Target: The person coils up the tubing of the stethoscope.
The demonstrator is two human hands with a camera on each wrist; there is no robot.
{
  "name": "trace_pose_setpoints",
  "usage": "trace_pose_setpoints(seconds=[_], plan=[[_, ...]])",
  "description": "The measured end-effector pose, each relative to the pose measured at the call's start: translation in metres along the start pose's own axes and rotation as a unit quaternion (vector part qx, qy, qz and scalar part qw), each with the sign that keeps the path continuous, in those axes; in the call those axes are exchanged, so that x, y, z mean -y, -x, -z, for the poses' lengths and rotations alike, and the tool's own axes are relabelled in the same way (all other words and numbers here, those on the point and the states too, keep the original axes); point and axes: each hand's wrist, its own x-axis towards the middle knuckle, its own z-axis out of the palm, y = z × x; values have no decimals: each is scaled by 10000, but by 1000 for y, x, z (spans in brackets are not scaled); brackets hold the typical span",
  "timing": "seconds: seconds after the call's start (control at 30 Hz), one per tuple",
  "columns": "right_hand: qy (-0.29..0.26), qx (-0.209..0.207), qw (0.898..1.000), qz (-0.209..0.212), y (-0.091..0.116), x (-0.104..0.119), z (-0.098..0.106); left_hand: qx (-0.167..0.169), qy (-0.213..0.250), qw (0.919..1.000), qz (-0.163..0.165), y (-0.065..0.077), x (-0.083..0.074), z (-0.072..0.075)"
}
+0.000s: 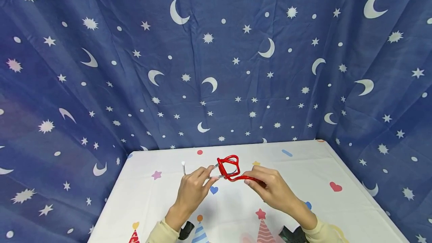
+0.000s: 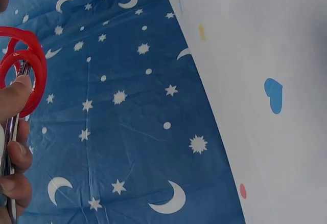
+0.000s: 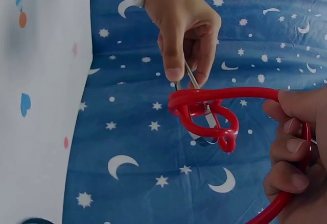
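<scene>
My left hand grips a thin shiny metal frame, bent like a long loop, between thumb and fingers. One end of the metal frame sticks out past the hand at the left and carries a small white ball tip. A glossy red cord is wound in several loose loops around the frame's far end. Opposite, my right hand pinches the cord's free length, which runs taut from the loops and hangs on below the fingers in the right wrist view. Both hands are raised above the table.
A white tablecloth printed with stars, hearts and party hats covers the table. Behind it and at both sides hangs a blue curtain with moons and stars. Dark wrist devices sit at both cuffs.
</scene>
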Motion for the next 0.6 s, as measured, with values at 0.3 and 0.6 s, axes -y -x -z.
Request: trace_pose_setpoints(seconds=[0.3, 0.6], plan=[[48, -143, 9999, -49, -2, -3, 3, 361, 60, 9978, -551, -6, -8, 2], [-41, -152, 9999, -15, -5, -8, 4, 549, 155, 9930, -1038, -9, -18, 6]])
